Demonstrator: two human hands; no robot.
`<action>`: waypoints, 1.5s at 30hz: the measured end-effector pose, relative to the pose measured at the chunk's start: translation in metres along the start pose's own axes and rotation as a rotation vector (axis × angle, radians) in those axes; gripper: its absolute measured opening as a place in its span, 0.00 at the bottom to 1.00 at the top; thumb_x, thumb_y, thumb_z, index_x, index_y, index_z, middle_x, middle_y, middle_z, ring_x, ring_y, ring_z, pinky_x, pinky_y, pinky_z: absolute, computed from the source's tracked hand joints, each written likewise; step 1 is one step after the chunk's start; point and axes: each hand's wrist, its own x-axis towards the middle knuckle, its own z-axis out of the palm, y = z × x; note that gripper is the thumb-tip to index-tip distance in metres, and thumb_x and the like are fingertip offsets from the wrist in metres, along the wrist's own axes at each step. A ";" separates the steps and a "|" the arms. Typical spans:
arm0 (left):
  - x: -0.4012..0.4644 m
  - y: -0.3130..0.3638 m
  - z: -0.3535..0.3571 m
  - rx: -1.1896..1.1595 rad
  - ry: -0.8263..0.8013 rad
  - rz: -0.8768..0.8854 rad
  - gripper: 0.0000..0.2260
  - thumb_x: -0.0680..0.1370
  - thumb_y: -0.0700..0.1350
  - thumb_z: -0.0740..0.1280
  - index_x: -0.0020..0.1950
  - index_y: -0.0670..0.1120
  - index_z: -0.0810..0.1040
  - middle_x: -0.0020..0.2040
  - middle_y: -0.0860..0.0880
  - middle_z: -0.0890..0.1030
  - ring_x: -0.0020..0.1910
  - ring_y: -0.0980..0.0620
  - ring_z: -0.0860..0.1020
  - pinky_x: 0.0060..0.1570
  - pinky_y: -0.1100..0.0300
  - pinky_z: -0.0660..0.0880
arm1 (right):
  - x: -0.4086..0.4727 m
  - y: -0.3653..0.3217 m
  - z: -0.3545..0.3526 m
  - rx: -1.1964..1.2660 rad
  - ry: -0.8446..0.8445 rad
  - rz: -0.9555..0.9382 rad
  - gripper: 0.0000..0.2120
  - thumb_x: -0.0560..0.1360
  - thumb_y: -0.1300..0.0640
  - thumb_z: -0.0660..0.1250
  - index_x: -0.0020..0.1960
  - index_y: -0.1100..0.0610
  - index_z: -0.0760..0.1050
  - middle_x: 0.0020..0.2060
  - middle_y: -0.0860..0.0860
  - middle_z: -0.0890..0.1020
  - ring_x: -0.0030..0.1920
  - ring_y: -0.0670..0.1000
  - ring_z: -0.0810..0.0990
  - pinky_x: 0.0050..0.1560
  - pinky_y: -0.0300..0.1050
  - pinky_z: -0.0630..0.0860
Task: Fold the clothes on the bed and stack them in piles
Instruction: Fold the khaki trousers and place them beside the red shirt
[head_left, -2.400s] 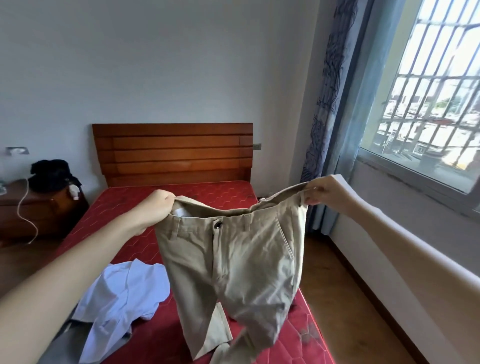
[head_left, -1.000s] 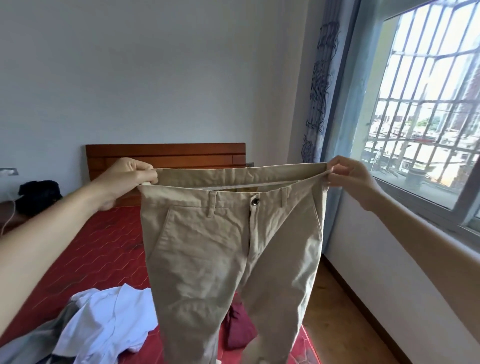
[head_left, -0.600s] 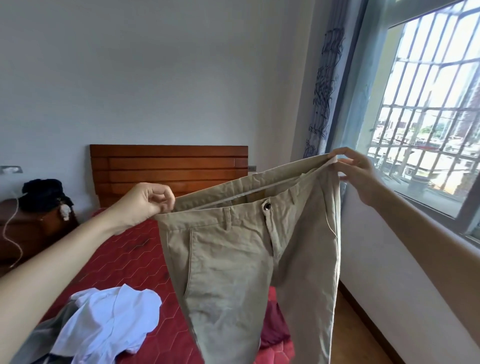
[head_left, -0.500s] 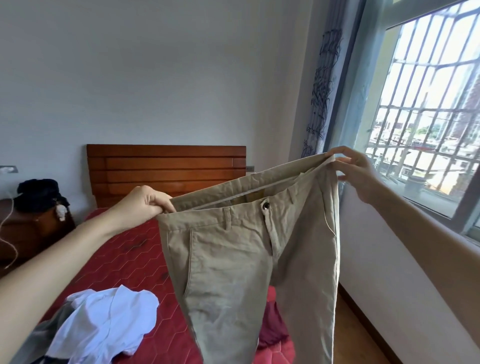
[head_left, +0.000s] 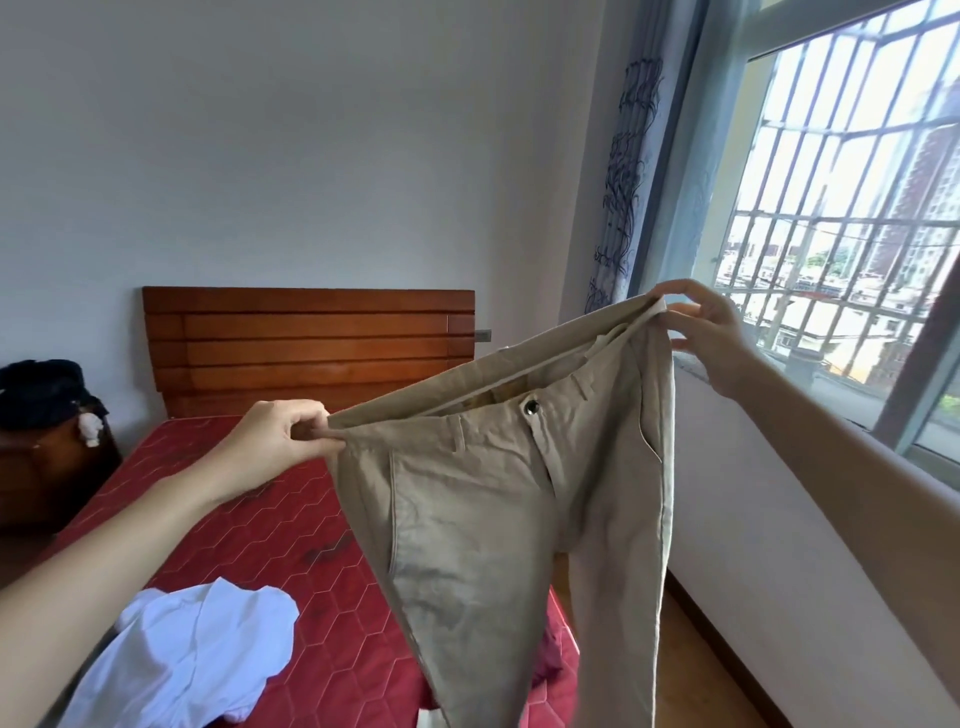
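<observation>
- The tan pants are up in the air, above the right side of the bed, not lying on it.
- The left hand pinches one end of the waistband, with the fingers curled on the cloth.
- The right hand pinches the other end with its fingertips, higher up and close to the window.
- The two hands are far apart, so the waistband is pulled tight and slants up to the right.
- The pants hang long-ways down, with the waist on top and the legs pointing to the floor.
- The front with the button faces the person.
- A white shirt lies crumpled near the bed's foot, at its left side.
</observation>
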 end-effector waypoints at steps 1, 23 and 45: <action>0.002 0.000 -0.001 -0.052 0.014 -0.015 0.11 0.72 0.50 0.73 0.35 0.48 0.75 0.37 0.53 0.81 0.39 0.52 0.78 0.44 0.57 0.72 | 0.000 -0.002 -0.004 0.006 0.002 -0.009 0.15 0.74 0.68 0.67 0.52 0.49 0.79 0.38 0.48 0.84 0.41 0.50 0.82 0.43 0.44 0.79; 0.021 -0.041 0.125 -0.451 0.378 -0.850 0.08 0.74 0.33 0.61 0.41 0.42 0.78 0.37 0.44 0.73 0.37 0.46 0.70 0.37 0.54 0.65 | -0.044 0.124 0.106 -0.089 0.404 0.658 0.10 0.68 0.59 0.70 0.49 0.56 0.85 0.39 0.52 0.84 0.42 0.53 0.81 0.50 0.44 0.79; -0.030 0.082 0.115 -0.976 0.479 -0.463 0.08 0.76 0.32 0.67 0.55 0.38 0.80 0.42 0.48 0.84 0.40 0.56 0.82 0.40 0.68 0.76 | -0.138 0.039 0.211 0.071 -0.470 0.049 0.22 0.73 0.78 0.59 0.62 0.63 0.78 0.56 0.53 0.80 0.56 0.48 0.81 0.60 0.45 0.76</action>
